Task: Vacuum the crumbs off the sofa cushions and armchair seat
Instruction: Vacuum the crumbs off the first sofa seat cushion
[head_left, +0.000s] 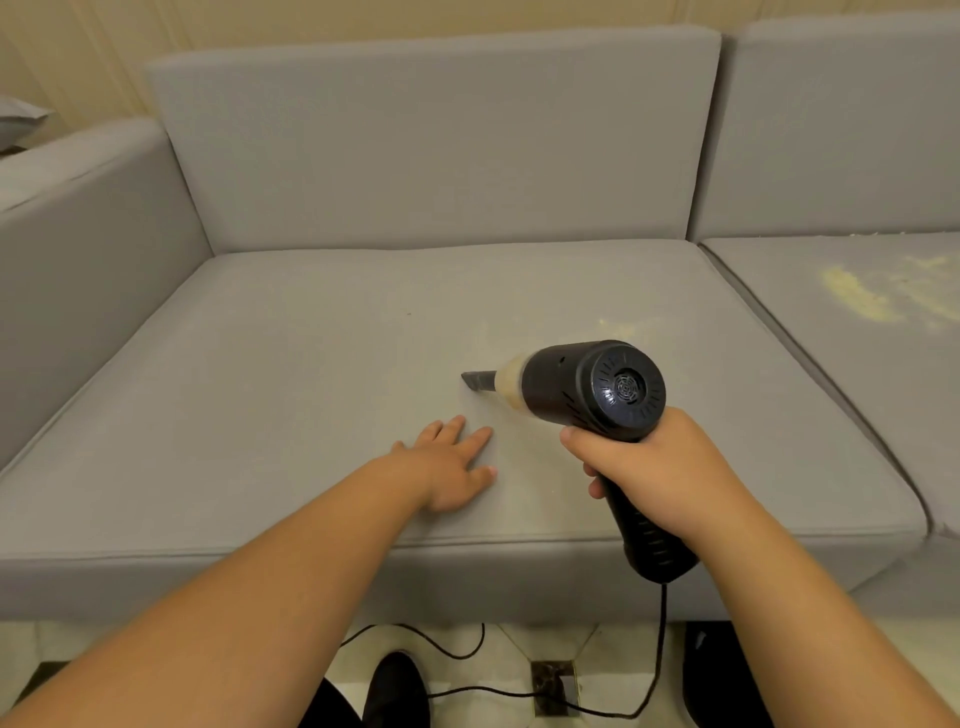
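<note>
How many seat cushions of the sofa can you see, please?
2. One seat cushion lies in front of the person, under the left hand and the vacuum. The second cushion, on the right, is cut off; more may lie beyond.

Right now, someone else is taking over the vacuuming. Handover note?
Right hand grips the black handheld vacuum; its nozzle touches the left seat cushion.
Left hand rests flat on that cushion.
Done: most of the left cushion looks clean.
Left: faint crumbs beyond the nozzle, and a thick crumb patch on the right seat cushion. Armchair not in view.
Cord trails on the floor by the feet.
</note>
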